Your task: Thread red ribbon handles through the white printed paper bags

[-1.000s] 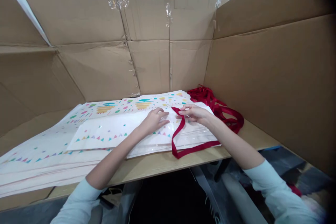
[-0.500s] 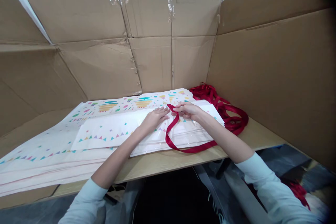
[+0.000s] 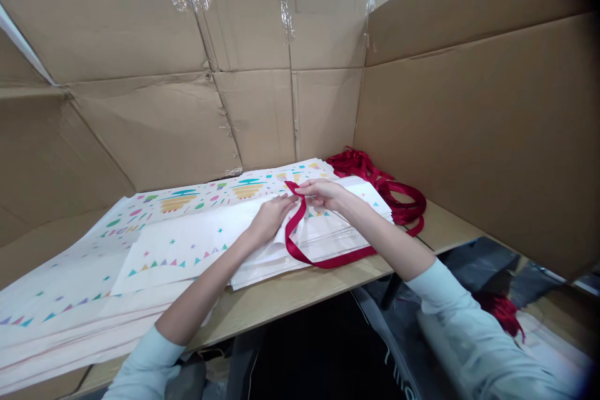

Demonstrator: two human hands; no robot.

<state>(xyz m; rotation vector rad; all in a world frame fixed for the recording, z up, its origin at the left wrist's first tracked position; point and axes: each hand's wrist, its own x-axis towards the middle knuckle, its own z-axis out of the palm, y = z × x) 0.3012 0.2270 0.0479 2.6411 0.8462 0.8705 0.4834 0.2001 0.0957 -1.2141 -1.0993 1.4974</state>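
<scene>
A flat white paper bag [image 3: 187, 244] with coloured triangle print lies on top of a stack on the wooden table [image 3: 290, 290]. My right hand [image 3: 323, 193] is closed, pinching the end of a red ribbon [image 3: 300, 250] at the bag's top edge. The ribbon loops down over the bag toward the table's front edge. My left hand [image 3: 269, 217] rests on the bag just left of the ribbon end, its fingers bent and lifting the bag's edge.
More printed bags [image 3: 70, 281] spread out to the left under the top one. A heap of red ribbons [image 3: 384, 184] lies at the back right. Cardboard walls [image 3: 469, 137] enclose the table on three sides. Below the table edge is dark space with red ribbons [image 3: 501, 312].
My right hand has carried the ribbon end to the left, closer to my left hand. The ribbon's loop has drawn in along the bag, and my left fingers have curled at the bag's edge.
</scene>
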